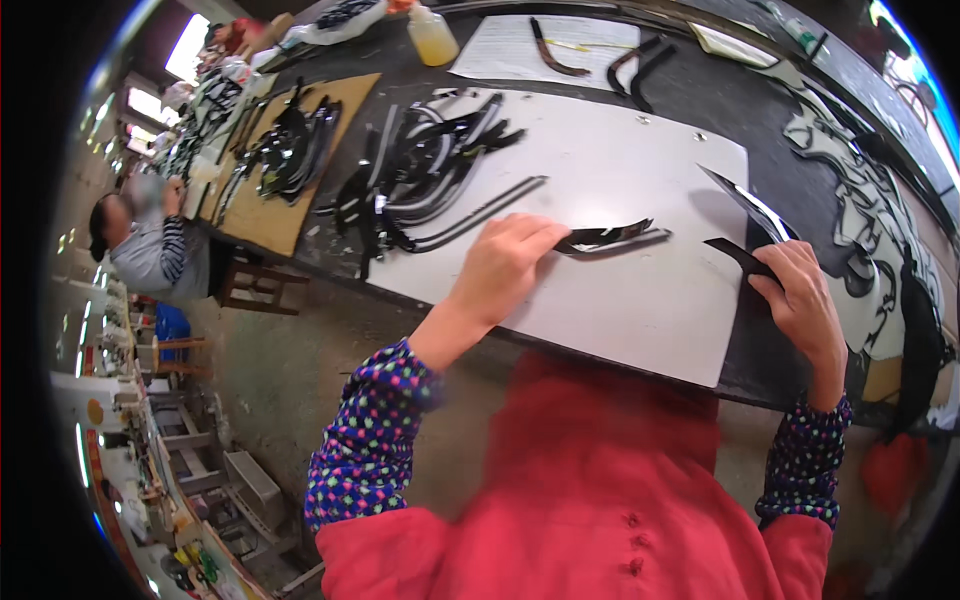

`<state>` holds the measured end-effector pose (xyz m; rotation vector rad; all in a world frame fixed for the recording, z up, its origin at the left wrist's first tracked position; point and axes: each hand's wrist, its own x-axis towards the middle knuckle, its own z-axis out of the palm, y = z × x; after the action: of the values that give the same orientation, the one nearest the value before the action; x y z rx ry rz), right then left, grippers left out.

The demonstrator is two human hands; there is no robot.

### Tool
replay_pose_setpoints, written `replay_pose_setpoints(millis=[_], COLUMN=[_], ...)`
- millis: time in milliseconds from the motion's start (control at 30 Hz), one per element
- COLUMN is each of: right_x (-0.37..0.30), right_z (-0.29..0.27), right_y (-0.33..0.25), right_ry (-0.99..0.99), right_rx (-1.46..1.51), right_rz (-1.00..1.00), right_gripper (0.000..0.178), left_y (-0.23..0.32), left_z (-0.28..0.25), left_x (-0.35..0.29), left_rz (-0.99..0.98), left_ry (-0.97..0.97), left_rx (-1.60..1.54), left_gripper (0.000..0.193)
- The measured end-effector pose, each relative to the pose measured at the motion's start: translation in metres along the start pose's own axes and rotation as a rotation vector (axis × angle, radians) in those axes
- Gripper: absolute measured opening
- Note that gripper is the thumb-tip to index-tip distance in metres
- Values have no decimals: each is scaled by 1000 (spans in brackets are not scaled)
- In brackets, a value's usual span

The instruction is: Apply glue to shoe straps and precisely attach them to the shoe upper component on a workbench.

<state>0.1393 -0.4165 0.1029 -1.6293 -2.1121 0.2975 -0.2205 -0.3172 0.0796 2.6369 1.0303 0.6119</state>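
My left hand [508,262] is closed, thumb and fingers pinching the end of some glossy black curved strips [612,238] over the white board [640,310]. At the board's right edge, my right hand [803,298] is closed too. Out of its grip come a flat black curved piece [737,252] and a long, shiny, pointed piece [752,206]. Whether those two are joined is hidden by my fingers. Left of my left hand lies a tangled heap of black curved strips [430,165], with one long strip [485,212] reaching toward that hand.
Brown cardboard [335,110] carries more black strips at the left. Behind the board are a paper sheet [490,50] with curved pieces and a bottle of yellow liquid [432,38]. Pale curved cut-outs [850,180] crowd the right side. A person [150,240] sits at the far left.
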Motion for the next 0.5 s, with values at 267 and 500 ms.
replay_pose_setpoints(millis=[267, 500], right_x=[28, 38], right_z=[27, 54], right_y=[-14, -22], right_ry=[45, -98], right_rx=[212, 247], right_rz=[-64, -151], right_gripper=[18, 18], left_y=[18, 27], left_z=[29, 31], left_x=[10, 9], left_rz=[119, 198], left_ry=[136, 44], left_rx=[90, 52], left_gripper=[27, 29])
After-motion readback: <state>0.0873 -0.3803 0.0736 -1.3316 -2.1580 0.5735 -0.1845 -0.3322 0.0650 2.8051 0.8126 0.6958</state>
